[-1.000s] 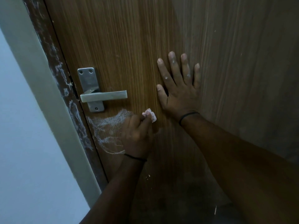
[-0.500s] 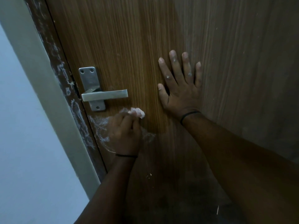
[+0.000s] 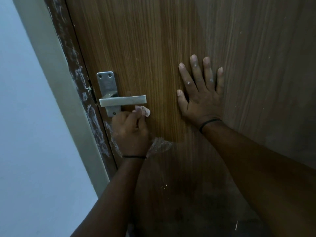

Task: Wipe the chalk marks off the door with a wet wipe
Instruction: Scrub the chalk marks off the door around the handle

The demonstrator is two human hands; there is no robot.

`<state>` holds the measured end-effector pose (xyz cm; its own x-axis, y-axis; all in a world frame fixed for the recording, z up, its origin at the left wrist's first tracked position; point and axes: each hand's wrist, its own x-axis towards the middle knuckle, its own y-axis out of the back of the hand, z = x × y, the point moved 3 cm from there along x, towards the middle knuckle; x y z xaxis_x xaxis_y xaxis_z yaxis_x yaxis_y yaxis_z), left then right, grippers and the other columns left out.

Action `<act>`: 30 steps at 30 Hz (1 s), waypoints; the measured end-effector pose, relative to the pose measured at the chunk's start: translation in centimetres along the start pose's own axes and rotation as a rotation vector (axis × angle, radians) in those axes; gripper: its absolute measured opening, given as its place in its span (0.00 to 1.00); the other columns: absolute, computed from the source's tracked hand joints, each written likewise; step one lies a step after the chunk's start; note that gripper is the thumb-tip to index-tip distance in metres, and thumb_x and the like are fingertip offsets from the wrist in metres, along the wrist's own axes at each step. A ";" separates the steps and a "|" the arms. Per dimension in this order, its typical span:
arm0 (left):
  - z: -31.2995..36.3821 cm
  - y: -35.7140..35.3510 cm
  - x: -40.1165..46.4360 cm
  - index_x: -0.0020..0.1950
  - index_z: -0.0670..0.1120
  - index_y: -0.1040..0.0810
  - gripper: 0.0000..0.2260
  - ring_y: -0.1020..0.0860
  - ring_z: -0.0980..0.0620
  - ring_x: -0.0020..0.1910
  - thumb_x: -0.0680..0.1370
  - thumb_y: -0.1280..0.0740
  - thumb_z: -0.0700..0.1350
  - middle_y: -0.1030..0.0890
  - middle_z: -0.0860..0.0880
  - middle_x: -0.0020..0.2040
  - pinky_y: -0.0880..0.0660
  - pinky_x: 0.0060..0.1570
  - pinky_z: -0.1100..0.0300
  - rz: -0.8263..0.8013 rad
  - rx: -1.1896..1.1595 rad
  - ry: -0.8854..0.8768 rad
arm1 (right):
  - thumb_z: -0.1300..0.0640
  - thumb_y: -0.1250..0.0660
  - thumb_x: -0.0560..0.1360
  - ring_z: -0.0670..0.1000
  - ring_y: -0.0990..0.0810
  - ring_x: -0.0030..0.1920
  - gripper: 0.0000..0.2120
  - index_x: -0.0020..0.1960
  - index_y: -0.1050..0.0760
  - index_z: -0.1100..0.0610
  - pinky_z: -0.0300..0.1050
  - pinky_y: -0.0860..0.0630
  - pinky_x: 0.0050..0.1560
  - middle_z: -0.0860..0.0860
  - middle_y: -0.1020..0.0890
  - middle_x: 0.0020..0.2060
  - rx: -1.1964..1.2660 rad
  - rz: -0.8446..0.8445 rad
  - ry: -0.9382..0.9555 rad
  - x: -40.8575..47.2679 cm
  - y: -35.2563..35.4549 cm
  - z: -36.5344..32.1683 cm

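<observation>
Two bare forearms without sleeves reach in from the bottom edge. Each wrist wears a thin black band: one on the left wrist (image 3: 134, 157), one on the right wrist (image 3: 209, 124). The right hand (image 3: 201, 98) shows small pale, chalky smudges on its knuckles. The left hand (image 3: 130, 132) wears no rings.

Left hand (image 3: 130, 132) grips a crumpled wet wipe (image 3: 143, 111) against the wooden door (image 3: 153, 48), just under the metal lever handle (image 3: 123, 100). Chalk marks (image 3: 161, 145) smear right of that wrist. Right hand (image 3: 201, 93) lies flat on the door, fingers (image 3: 195, 69) spread, well right of the handle.
</observation>
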<state>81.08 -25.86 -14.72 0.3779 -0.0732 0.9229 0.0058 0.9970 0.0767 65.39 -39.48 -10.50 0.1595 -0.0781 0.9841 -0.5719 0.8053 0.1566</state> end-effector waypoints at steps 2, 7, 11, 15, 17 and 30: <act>-0.9 -0.9 -0.2 0.42 0.40 0.16 0.03 0.25 0.44 0.41 0.75 0.27 0.39 0.21 0.42 0.38 0.33 0.43 0.62 0.008 -0.030 0.008 | 0.43 0.47 0.82 0.59 0.45 0.80 0.28 0.80 0.44 0.49 0.67 0.47 0.76 0.52 0.41 0.80 -0.009 -0.014 0.002 0.7 -1.4 0.2; -3.5 -0.9 -2.1 0.42 0.38 0.16 0.01 0.23 0.43 0.41 0.74 0.27 0.36 0.20 0.42 0.39 0.27 0.42 0.49 -0.076 -0.009 -0.067 | 0.44 0.48 0.83 0.58 0.45 0.80 0.28 0.80 0.45 0.48 0.66 0.48 0.76 0.52 0.41 0.80 -0.007 -0.022 -0.001 1.0 -1.7 0.1; -2.8 -0.7 -1.1 0.40 0.40 0.16 0.03 0.25 0.45 0.37 0.74 0.27 0.36 0.22 0.43 0.36 0.28 0.38 0.50 -0.064 0.002 -0.107 | 0.44 0.48 0.83 0.59 0.46 0.80 0.28 0.81 0.46 0.48 0.67 0.48 0.76 0.53 0.42 0.80 -0.007 -0.034 -0.006 0.9 -1.7 0.2; -1.3 -1.8 -1.3 0.42 0.41 0.16 0.05 0.25 0.47 0.36 0.76 0.29 0.37 0.21 0.45 0.36 0.28 0.38 0.49 -0.071 -0.038 -0.171 | 0.44 0.48 0.83 0.59 0.45 0.80 0.28 0.81 0.45 0.49 0.67 0.47 0.76 0.53 0.42 0.80 -0.005 -0.040 -0.001 0.9 -1.6 -0.1; -0.9 -2.3 -3.1 0.41 0.40 0.16 0.03 0.25 0.47 0.34 0.75 0.28 0.36 0.22 0.45 0.36 0.28 0.35 0.48 -0.156 -0.017 -0.287 | 0.44 0.47 0.83 0.59 0.45 0.80 0.27 0.80 0.44 0.49 0.67 0.47 0.76 0.53 0.41 0.80 -0.001 -0.043 -0.004 0.9 -1.6 0.0; -1.6 -2.9 -4.6 0.41 0.40 0.17 0.05 0.27 0.48 0.34 0.76 0.29 0.36 0.24 0.45 0.35 0.30 0.33 0.50 -0.182 -0.010 -0.309 | 0.44 0.47 0.83 0.60 0.43 0.79 0.27 0.80 0.42 0.49 0.67 0.46 0.76 0.53 0.39 0.79 -0.020 -0.025 -0.006 1.0 -1.5 -0.1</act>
<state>80.81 -28.32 -19.84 0.0725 -0.2520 0.9650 0.0574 0.9670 0.2482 66.54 -40.72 -9.78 0.1691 -0.1018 0.9803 -0.5517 0.8144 0.1797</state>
